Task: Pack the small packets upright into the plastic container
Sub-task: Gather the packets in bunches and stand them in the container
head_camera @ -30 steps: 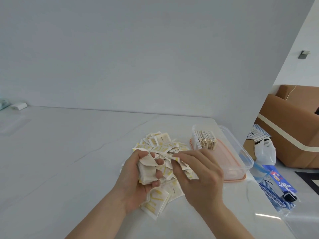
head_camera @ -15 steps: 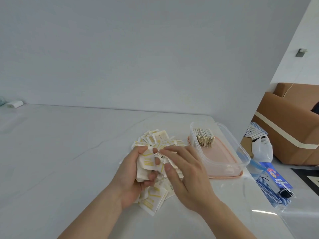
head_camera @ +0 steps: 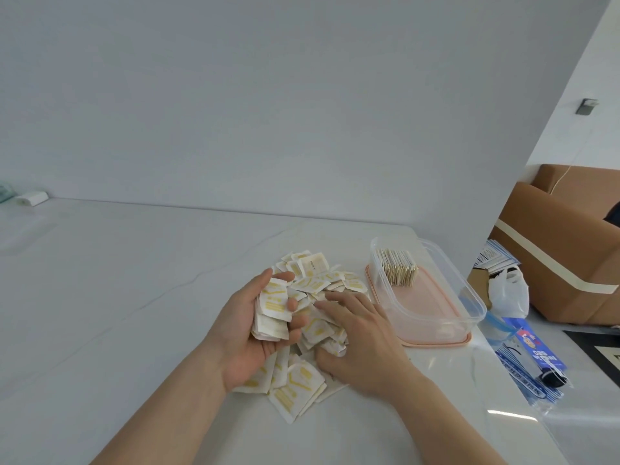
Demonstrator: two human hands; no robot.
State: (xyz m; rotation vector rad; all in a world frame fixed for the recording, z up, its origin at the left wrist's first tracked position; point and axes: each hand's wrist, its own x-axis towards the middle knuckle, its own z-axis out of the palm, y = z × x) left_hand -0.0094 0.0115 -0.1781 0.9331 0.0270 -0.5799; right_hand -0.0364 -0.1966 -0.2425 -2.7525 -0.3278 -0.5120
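Nearest the camera, loose small packets (head_camera: 295,391) lie flat on the white table (head_camera: 117,297), spreading away toward twelve o'clock as a heap. The left hand (head_camera: 255,327) is palm-up over the heap's nine o'clock side, thumb and curled fingers clamped on a gathered stack of packets (head_camera: 273,308) whose faces tilt toward the camera. The right hand (head_camera: 355,337) lies palm-down on the heap at three o'clock of the left; its fingers are spread and only lightly bent, pressing on loose packets, pinching nothing that I can see. Farther off, at about two o'clock from the hands, stands the clear plastic container (head_camera: 469,297) on a pink lid (head_camera: 432,342). A short row of upright packets (head_camera: 397,271) fills its far corner, and the near part is bare. The gathered stack lies well apart from the container; the right hand is nearer, so I judge the transfer runs rightward and away, packets turned on edge. A cardboard box (head_camera: 563,250) sits beyond the table edge.
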